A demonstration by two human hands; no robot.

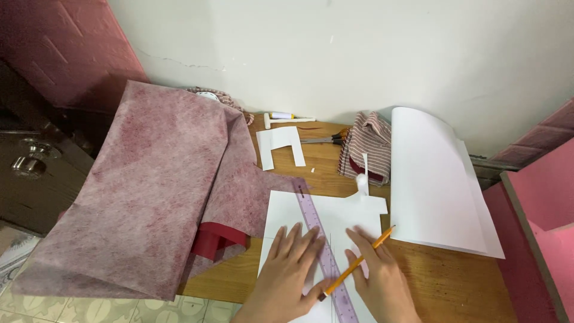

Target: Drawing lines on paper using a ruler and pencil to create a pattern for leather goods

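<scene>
On the white paper pattern (347, 212), the left hand (290, 263) lies flat with fingers spread against the purple ruler (326, 257), while the right hand (376, 272) grips a yellow pencil (357, 263) crossing the ruler.

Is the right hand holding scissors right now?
No. The right hand grips a yellow pencil against the purple ruler; the scissors lie untouched near the wall.

Wooden table (442, 281), pink fabric (149, 191), white paper sheets (436, 179), striped cloth (366, 146), scissors (326, 139)
</scene>
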